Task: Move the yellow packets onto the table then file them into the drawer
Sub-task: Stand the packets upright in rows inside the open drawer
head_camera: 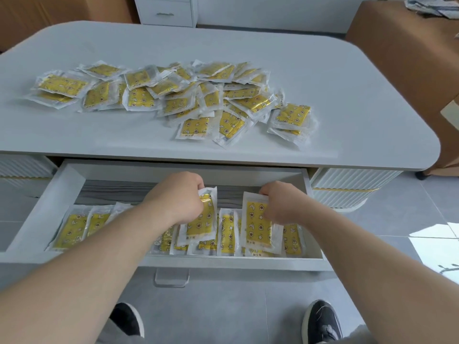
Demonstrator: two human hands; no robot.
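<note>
Our left hand [177, 197] pinches a yellow packet [202, 225] above the open drawer [44, 209], our right hand [283, 204] grips a second packet [257, 228] beside it, and a heap of packets [173, 95] lies on the desk [347, 95].

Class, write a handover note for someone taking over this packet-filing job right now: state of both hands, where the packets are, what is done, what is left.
Left hand: grips one yellow packet over the open drawer.
Right hand: grips a second packet over the drawer's right part.
Done: a large pile of packets lies on the table; a row of filed packets sits along the drawer's front.
Left: set these two into the row, then file the pile from the table.
</note>
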